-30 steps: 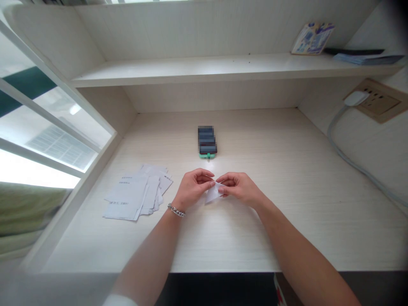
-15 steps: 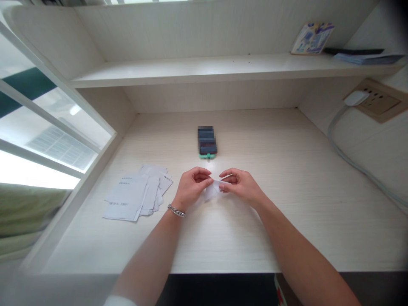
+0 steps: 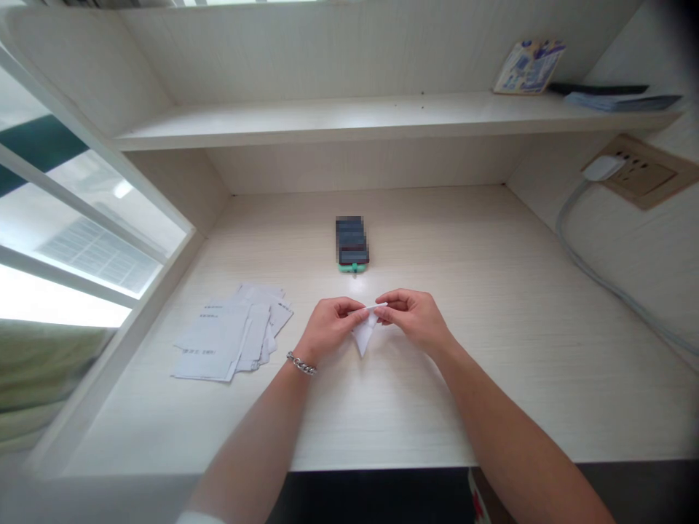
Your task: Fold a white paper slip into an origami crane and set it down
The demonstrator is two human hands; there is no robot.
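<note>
A small white folded paper (image 3: 365, 335), shaped like a downward-pointing triangle, hangs just above the desk (image 3: 491, 349) between both hands. My left hand (image 3: 328, 329), with a metal bracelet on its wrist, pinches the paper's upper left corner. My right hand (image 3: 412, 318) pinches the upper right corner. The fingertips of the two hands nearly touch over the paper's top edge.
A loose pile of printed paper slips (image 3: 232, 332) lies left of my hands. A phone (image 3: 352, 244) in a green case lies further back. A wall socket (image 3: 638, 171) with a plugged-in grey cable (image 3: 595, 273) is at right. The shelf (image 3: 354, 116) above holds a booklet (image 3: 527, 65).
My hands have drawn closer together and the paper has turned, so its point now hangs straight down instead of slanting left. The view has shifted slightly.
</note>
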